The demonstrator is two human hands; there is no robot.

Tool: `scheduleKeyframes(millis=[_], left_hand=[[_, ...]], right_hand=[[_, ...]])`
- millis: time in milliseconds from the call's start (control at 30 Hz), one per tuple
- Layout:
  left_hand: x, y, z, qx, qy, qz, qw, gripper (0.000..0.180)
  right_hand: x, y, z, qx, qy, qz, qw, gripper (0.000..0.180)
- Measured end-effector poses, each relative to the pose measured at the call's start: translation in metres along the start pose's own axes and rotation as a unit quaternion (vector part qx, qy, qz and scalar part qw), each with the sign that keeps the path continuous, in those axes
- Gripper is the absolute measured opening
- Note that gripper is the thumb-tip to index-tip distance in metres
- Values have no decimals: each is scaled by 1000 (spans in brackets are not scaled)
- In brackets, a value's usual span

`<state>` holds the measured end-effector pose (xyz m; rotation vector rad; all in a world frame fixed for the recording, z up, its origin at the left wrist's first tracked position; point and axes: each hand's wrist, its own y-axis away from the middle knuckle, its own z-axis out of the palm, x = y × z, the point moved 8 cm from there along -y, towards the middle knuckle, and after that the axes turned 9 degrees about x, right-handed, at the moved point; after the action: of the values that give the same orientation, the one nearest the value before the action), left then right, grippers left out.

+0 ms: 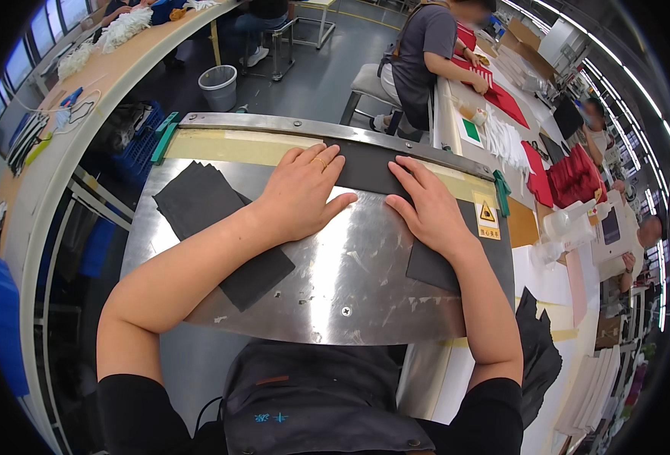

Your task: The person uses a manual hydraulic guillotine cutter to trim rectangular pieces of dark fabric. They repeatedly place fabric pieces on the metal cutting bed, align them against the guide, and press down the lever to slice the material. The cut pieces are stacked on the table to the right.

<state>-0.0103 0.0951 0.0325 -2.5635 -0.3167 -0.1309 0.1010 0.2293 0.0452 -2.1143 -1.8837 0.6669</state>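
A flat black piece [367, 168], like cut leather or fabric, lies at the far edge of a shiny metal plate [327, 262], against a long metal bar [274, 123]. My left hand [302, 193] rests at its left end, fingers stretched toward the bar and thumb pointing right. At its right end, my right hand [430, 205] lies with fingers extended and thumb apart. Neither hand grips anything. Under my left forearm, partly hidden, a fanned pile of black strips [198, 199] sits on the plate. More black material [430, 267] shows beneath my right wrist.
Green brackets [165, 139] stand at the bar's ends, and a yellow warning label [487, 218] is on the plate's right. Crumpled black material [536, 356] hangs at lower right. A person works with red pieces [506, 102] at the right-hand table. A bin [219, 87] stands beyond the bar.
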Motion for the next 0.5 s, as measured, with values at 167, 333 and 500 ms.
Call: scheduleKeyframes(millis=[167, 333, 500], left_hand=[[0, 0, -1, 0, 1, 2, 1000, 60], [-1, 0, -7, 18, 6, 12, 1000, 58], [-8, -19, -21, -6, 166, -48, 985, 47]], right_hand=[[-3, 1, -3, 5, 3, 3, 1000, 50], [-16, -6, -12, 60, 11, -59, 996, 40], [-17, -14, -12, 78, -17, -67, 995, 16]])
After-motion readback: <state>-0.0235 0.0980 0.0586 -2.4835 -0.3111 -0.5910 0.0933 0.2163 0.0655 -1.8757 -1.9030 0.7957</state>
